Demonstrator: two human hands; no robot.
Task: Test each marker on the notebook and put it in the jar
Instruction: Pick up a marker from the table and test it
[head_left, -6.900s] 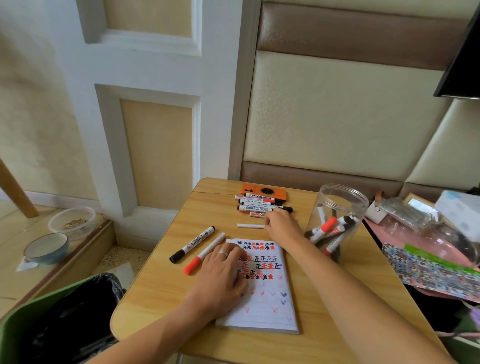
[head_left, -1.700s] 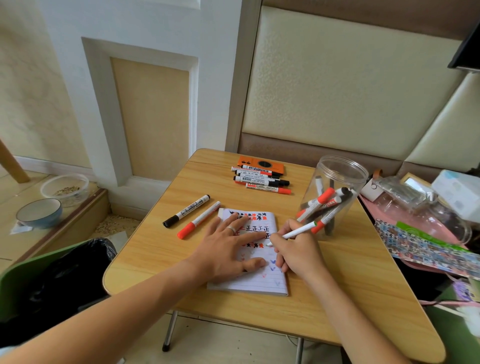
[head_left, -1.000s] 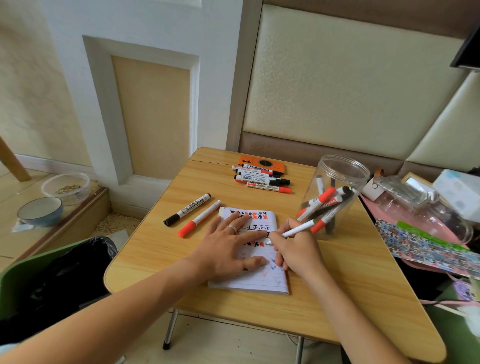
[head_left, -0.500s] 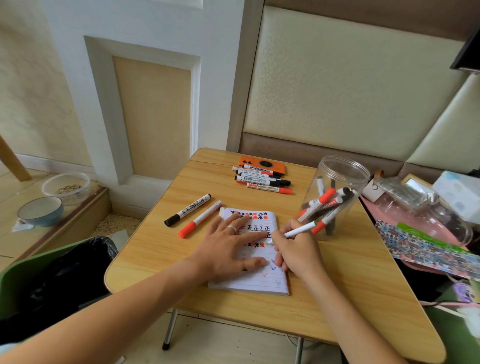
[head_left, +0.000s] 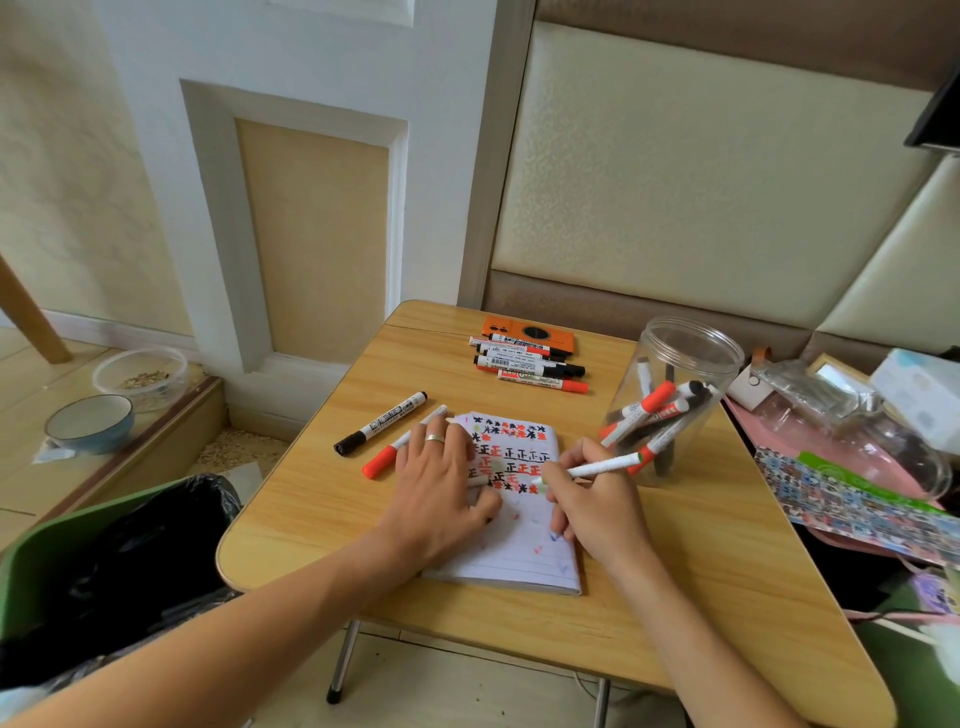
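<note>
A small lined notebook (head_left: 519, 545), covered in red and black marks, lies in the middle of the wooden table (head_left: 322, 499). My left hand (head_left: 436, 493) rests flat on its left side and holds it down. My right hand (head_left: 597, 514) grips a white marker (head_left: 597, 469) with its greenish tip on the page. A clear plastic jar (head_left: 691, 335) stands to the right of the notebook with several markers inside. A black-capped marker (head_left: 382, 423) and a red-capped marker (head_left: 382, 460) lie left of the notebook. Several more markers (head_left: 530, 364) lie at the table's back.
An orange device (head_left: 527, 331) lies behind the far markers. Clutter, including plastic bags and a patterned sheet (head_left: 852, 499), crowds the table's right edge. A green bin with a black bag (head_left: 130, 545) stands at lower left. Bowls (head_left: 88, 423) sit on the floor.
My right hand took a marker from the back of the table and brought it to the page. Over the last second my left fingers have drawn closer together, and the marker tip has shifted slightly.
</note>
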